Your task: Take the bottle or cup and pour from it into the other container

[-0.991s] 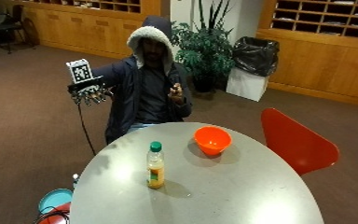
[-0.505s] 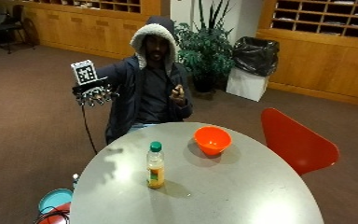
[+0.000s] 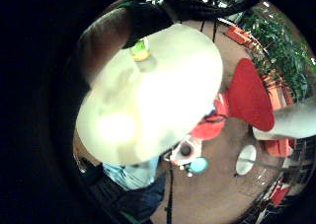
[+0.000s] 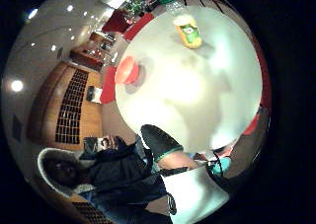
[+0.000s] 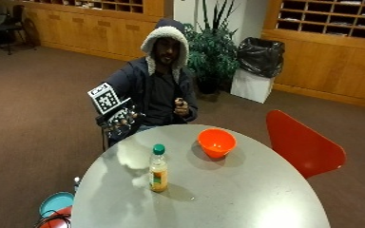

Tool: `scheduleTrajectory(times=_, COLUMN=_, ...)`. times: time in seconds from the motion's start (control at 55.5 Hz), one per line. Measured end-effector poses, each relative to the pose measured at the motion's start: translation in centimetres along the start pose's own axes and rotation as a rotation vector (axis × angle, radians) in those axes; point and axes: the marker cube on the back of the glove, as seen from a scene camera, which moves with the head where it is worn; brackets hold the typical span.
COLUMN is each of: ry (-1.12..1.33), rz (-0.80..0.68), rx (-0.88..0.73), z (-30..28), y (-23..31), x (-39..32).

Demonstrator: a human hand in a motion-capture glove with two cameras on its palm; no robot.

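Observation:
A juice bottle (image 5: 158, 168) with a green cap and orange liquid stands upright on the round grey table (image 5: 245, 199), left of centre. An empty orange bowl (image 5: 216, 141) sits behind it, toward the person. My gloved right hand (image 5: 120, 123) hangs in the air just past the table's far left edge, above and behind the bottle. Its fingers are loosely curled and hold nothing. From the palm, the thumb side view shows the bottle (image 4: 187, 30) and bowl (image 4: 127, 69) well away on the table. The little finger side view shows the bottle (image 3: 140, 50) far off.
A red chair (image 5: 299, 145) stands at the table's right. A blue tub (image 5: 56, 204) lies on the floor at the lower left. The person's bare left hand (image 5: 181, 107) is held at the chest. A plant and a bin stand behind.
The gloved hand has come down from shoulder height and moved nearer the table's edge. The bottle and the bowl have not moved.

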Motion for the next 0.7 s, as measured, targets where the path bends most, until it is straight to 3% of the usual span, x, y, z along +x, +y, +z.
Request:
scheduleTrajectory(times=0.108, ry=-0.093, rz=-0.039, rx=-0.095, z=2.9, y=-1.7, x=0.3)
scheduleTrajectory(times=0.198, ry=-0.173, rz=0.005, rx=-0.071, z=5.3, y=-3.9, x=0.6)
scheduleTrajectory(times=0.288, ry=-0.275, rz=0.023, rx=0.067, z=7.7, y=-7.4, x=1.0)
scheduleTrajectory(times=0.378, ry=-0.405, rz=0.090, rx=-0.065, z=9.6, y=-8.0, x=1.3)
scheduleTrajectory(times=0.541, ry=-0.632, rz=0.208, rx=0.021, z=13.1, y=-11.7, x=2.6)
scheduleTrajectory(times=0.703, ry=-0.755, rz=0.227, rx=0.062, z=15.5, y=-14.5, x=2.8)
